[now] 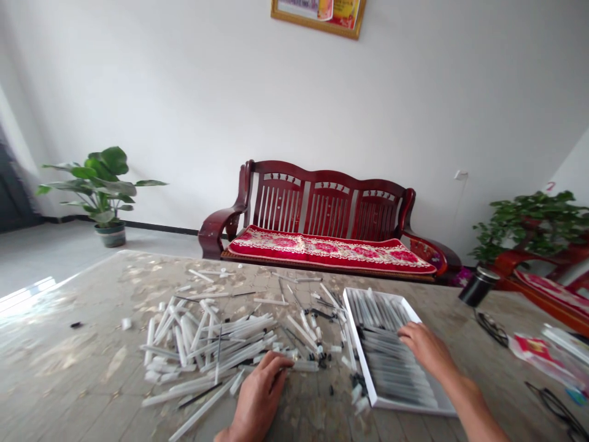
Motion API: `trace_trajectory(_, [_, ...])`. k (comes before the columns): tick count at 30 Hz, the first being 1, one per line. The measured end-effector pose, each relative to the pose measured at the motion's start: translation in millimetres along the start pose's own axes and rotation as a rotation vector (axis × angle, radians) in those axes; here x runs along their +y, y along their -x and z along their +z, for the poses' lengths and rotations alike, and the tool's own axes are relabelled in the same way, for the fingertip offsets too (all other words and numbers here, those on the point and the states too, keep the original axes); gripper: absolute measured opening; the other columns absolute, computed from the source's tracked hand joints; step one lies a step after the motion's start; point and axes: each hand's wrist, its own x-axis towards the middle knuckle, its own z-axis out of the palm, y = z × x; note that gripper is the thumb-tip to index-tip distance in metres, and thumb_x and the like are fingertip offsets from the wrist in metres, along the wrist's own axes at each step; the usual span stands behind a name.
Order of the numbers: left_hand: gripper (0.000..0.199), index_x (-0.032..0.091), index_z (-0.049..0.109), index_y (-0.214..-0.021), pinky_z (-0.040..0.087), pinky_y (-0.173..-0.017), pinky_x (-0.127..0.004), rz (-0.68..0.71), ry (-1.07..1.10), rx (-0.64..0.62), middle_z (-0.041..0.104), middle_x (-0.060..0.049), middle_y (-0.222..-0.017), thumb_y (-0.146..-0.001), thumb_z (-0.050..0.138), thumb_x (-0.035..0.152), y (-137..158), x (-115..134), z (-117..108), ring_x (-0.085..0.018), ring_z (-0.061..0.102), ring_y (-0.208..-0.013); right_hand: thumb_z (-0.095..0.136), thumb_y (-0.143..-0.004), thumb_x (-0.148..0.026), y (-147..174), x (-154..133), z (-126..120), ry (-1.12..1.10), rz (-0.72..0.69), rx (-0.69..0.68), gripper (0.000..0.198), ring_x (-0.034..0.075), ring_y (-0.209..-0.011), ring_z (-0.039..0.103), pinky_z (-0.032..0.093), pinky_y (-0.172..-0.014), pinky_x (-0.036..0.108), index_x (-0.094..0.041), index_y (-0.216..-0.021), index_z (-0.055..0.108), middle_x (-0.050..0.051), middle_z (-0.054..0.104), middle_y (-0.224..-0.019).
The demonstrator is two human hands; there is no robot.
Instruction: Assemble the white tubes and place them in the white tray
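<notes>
My left hand (263,396) rests low on the table, fingers curled together, with a translucent plastic tube (304,366) reaching out from its fingertips to the right. Beside it spreads a loose heap of whitish tubes (186,334), mixed with thin dark rods and short caps. Over the right side of a shallow white box (363,362) is my right hand (426,350), its fingers bent and close together. Whatever they pinch, if anything, is hidden. Inside the box, clear tubes with dark cores (400,374) lie side by side in two rows.
Small black pieces (359,382) lie along the box's left side. Farther right are a black cylindrical canister (478,287), a dark cable (490,328) and a red-and-clear packet (536,348). Behind the table stands a red wooden bench (322,202); a potted plant (108,184) is at left.
</notes>
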Motion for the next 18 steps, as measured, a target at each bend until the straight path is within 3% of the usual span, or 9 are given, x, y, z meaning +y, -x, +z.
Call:
trace_trajectory(3, [0.024, 0.027, 0.071, -0.095, 0.052, -0.079, -0.023, -0.015, 0.000, -0.027, 0.072, -0.001, -0.093, -0.090, 0.050, 0.018, 1.0, 2.5, 0.5, -0.017, 0.070, -0.086, 0.051, -0.085, -0.029, -4.5, 1.9, 9.9, -0.058, -0.053, 0.028, 0.024, 0.026, -0.090, 0.066, 0.048, -0.082, 0.034, -0.023, -0.081, 0.074, 0.008, 0.073, -0.087])
trace_trajectory(6, [0.024, 0.027, 0.072, -0.094, 0.050, -0.078, -0.022, -0.036, -0.007, -0.058, 0.072, -0.001, -0.092, -0.090, 0.050, 0.018, 2.1, 6.2, 0.7, -0.016, 0.070, -0.086, 0.049, -0.086, -0.035, -9.9, -23.2, 13.9, -0.199, -0.081, 0.064, 0.027, 0.026, -0.091, 0.067, 0.049, -0.084, 0.035, -0.023, -0.084, 0.074, 0.009, 0.073, -0.091])
trace_trajectory(13, [0.021, 0.024, 0.072, -0.079, 0.043, -0.066, -0.020, 0.001, -0.089, -0.174, 0.072, 0.000, -0.081, -0.090, 0.054, 0.023, 5.1, 15.2, 0.5, -0.014, 0.067, -0.074, 0.051, -0.084, -0.024, -21.5, -180.0, 25.7, -0.545, -0.316, -0.214, 0.026, 0.020, -0.092, 0.067, 0.048, -0.085, 0.027, -0.022, -0.090, 0.076, 0.006, 0.073, -0.095])
trace_trajectory(18, [0.021, 0.020, 0.068, -0.067, 0.036, -0.057, -0.022, 0.049, -0.216, -0.262, 0.072, -0.002, -0.073, -0.086, 0.058, 0.020, 5.3, 14.7, 5.2, -0.013, 0.065, -0.066, 0.054, -0.083, -0.012, -36.5, -264.5, 53.5, -0.456, -0.448, -0.283, 0.029, 0.016, -0.097, 0.066, 0.045, -0.087, 0.022, -0.022, -0.097, 0.077, 0.004, 0.073, -0.100])
